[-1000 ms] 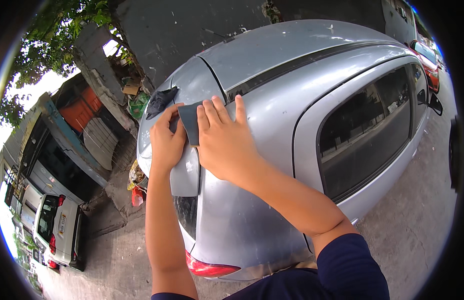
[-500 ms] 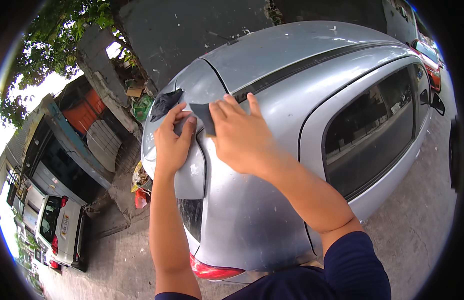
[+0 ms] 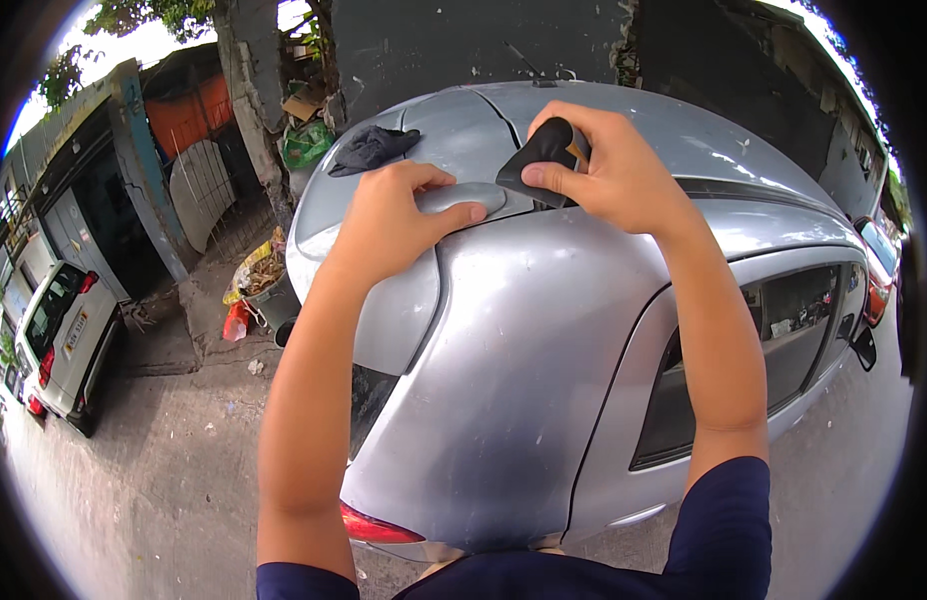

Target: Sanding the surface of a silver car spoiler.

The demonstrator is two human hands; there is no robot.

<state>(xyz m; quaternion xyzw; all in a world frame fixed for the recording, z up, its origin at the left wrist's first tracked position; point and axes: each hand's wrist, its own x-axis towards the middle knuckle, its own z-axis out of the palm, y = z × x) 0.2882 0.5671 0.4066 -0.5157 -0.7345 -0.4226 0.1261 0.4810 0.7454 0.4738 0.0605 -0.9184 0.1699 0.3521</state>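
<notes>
My right hand point(image 3: 619, 170) grips a bent dark sheet point(image 3: 536, 160) with a yellow-tan edge showing, low over the seam at the rear corner of the silver car's roof point(image 3: 624, 105). My left hand point(image 3: 404, 215) lies on the rear spoiler point(image 3: 394, 320) to its left, thumb spread from the slightly curled fingers and holding nothing loose. A crumpled black cloth point(image 3: 374, 148) rests on the spoiler just beyond that hand. The sheet's underside is hidden.
A white parked car point(image 3: 69, 340) stands on the left pavement near a doorway. A planter point(image 3: 276, 300), plastic bags and a dark wall point(image 3: 434, 40) border the silver car. Side windows point(image 3: 754, 360) run along the right; a red car point(image 3: 877, 295) is at far right.
The view has tilted. My right hand has gone from lying flattened over the dark sheet to gripping it bent up, farther right. My left hand's thumb has spread out along the spoiler.
</notes>
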